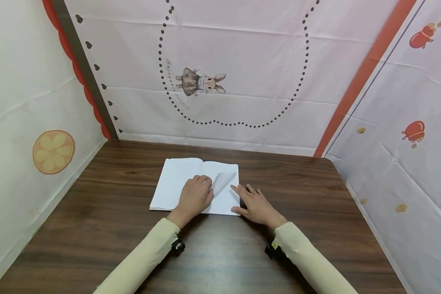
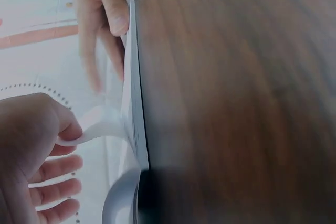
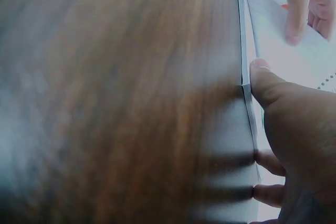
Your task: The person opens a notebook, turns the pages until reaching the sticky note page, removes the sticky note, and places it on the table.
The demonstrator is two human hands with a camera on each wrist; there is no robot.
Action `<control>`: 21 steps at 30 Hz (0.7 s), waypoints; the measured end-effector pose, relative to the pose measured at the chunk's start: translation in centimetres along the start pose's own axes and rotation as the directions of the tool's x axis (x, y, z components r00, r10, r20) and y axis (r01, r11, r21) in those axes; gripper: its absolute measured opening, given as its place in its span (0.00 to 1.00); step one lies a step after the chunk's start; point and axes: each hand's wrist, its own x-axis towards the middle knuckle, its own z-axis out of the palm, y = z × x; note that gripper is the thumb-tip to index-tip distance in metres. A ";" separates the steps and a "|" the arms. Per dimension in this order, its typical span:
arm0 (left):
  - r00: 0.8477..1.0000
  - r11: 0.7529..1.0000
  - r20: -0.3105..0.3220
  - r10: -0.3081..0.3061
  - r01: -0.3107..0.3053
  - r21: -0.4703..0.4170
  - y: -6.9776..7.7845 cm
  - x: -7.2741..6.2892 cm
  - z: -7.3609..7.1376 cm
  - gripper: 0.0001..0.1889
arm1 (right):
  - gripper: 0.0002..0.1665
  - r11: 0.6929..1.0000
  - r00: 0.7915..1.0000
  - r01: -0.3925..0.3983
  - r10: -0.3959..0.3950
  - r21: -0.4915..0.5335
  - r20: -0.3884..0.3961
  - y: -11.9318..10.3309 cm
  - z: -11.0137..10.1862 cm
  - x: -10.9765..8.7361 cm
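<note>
An open notebook (image 1: pixel 176 183) with lined white pages lies on the table. My left hand (image 1: pixel 195 196) is over the middle of it and pinches a lifted page (image 1: pixel 222 181) between thumb and forefinger. In the left wrist view that page (image 2: pixel 102 129) curves up from the notebook's edge to the left hand (image 2: pixel 31 145), whose other fingers are loosely bent. My right hand (image 1: pixel 257 206) rests at the notebook's right edge with fingers spread. In the right wrist view the right thumb touches the edge of the notebook (image 3: pixel 245 35), near the right hand (image 3: pixel 299 124).
The dark wood table (image 1: pixel 132 245) extends around the notebook on all sides. Printed cloth walls (image 1: pixel 242 73) stand behind it and to both sides. A small black device (image 1: pixel 177 246) sits at the left wrist, and another black device (image 1: pixel 272 250) at the right.
</note>
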 end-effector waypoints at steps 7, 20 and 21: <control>0.992 0.993 -0.068 -0.110 0.107 -0.051 -1.9 -0.5 -1.8 0.07 | 0.40 1.000 1.000 0.014 -0.014 -0.005 0.024 -0.2 -0.3 -0.1; 0.972 0.991 -0.200 -0.126 0.132 0.017 -5.9 -3.2 -5.9 0.08 | 0.39 1.000 1.000 0.026 -0.026 0.006 0.007 -0.2 -0.1 -0.4; 0.972 0.990 -0.192 -0.137 0.143 0.019 -6.1 -3.6 -6.0 0.08 | 0.39 1.000 1.000 0.025 -0.025 0.009 0.009 -0.2 -0.2 -0.4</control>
